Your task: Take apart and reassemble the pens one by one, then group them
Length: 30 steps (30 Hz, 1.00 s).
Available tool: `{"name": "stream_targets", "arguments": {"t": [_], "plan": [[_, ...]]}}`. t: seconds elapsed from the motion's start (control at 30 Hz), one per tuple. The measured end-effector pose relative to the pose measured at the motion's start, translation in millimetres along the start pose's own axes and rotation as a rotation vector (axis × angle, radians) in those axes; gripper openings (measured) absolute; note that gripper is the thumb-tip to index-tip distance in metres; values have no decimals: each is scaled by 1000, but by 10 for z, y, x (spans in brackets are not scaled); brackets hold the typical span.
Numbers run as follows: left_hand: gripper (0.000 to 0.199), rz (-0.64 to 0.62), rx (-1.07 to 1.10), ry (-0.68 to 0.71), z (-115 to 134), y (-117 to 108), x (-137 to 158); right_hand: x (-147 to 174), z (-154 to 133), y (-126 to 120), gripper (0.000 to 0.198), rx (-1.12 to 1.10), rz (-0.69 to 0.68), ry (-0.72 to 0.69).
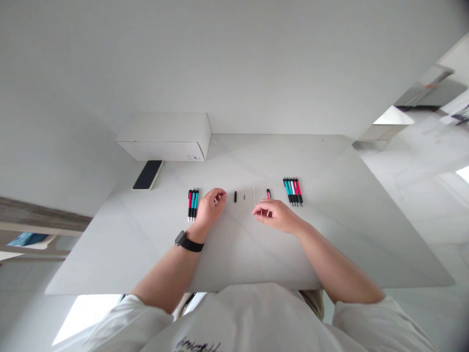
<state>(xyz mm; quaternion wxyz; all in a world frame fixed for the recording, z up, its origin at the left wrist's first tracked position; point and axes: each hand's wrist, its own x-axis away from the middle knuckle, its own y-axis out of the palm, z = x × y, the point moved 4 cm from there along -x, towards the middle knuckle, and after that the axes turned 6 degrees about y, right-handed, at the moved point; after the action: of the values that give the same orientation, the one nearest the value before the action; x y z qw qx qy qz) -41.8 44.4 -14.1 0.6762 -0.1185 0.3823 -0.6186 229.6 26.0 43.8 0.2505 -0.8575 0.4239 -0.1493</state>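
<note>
White stick (254,196) lies front-to-back just beyond the right hand (274,215), farther from the left hand (211,207), both half-curled, any hold unclear.

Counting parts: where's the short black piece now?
In the head view, the short black piece lies right of the left hand, near a tiny grey part.

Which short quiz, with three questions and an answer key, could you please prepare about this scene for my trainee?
1. True or false: the pens beside the person's left hand include red and teal ones.
2. Fill in: the watch is on the person's ____ wrist.
3. Which of these lies nearest to the left hand? a) thin white rod b) short black piece c) phone

Key: 1 true; 2 left; 3 b.
</note>
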Motion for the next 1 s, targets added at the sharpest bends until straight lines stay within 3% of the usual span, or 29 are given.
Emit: {"name": "stream_targets", "arguments": {"t": [0.13,0.23,0.4,0.53,0.7,1.0], "plan": [[14,28,64,-13,8,2,12,-248,-152,-97,16,236,110,-39],[16,49,92,-13,-4,14,8,-587,-114,-46,19,476,147,-11],[16,69,122,-38,-53,10,0,-1139,53,235,46,666,58,11],[17,84,164,-78,-100,-3,0,-1335,104,387,36,734,-21,17],[20,129,221,-93,-101,-52,-3,-1248,71,341,16,685,48,-35],[26,129,392,-107,193,-200,-157,-476,-9,-35,14,151,425,-63]]}}
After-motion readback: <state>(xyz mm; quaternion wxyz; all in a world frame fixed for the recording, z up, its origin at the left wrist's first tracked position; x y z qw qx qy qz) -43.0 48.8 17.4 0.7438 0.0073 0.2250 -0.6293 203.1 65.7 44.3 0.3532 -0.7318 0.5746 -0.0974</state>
